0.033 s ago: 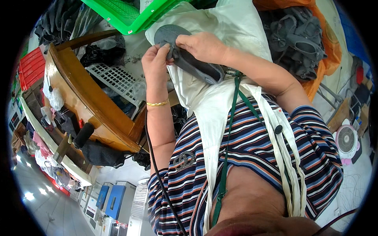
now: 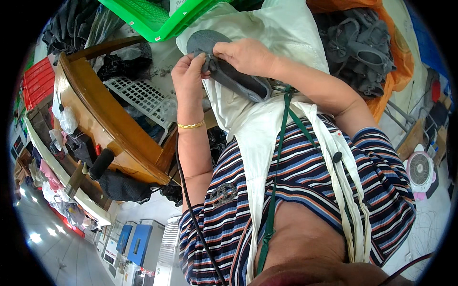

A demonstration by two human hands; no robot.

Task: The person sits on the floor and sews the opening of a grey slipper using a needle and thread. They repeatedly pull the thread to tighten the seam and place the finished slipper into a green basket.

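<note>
A grey cloth slipper lies over my lap, its rounded toe away from me and its opening toward my body. At its front sits a small grey bow. My left hand pinches the bow's left side between thumb and fingers. My right hand is closed at the bow's other side, fingertips pressed on the slipper; its finger undersides are hidden. Beneath the slipper spreads a white apron covering my lap.
An orange bag at the right holds several grey slippers. A green plastic crate stands ahead. To my left are a wooden table edge and a white perforated basket. A fan stands far right.
</note>
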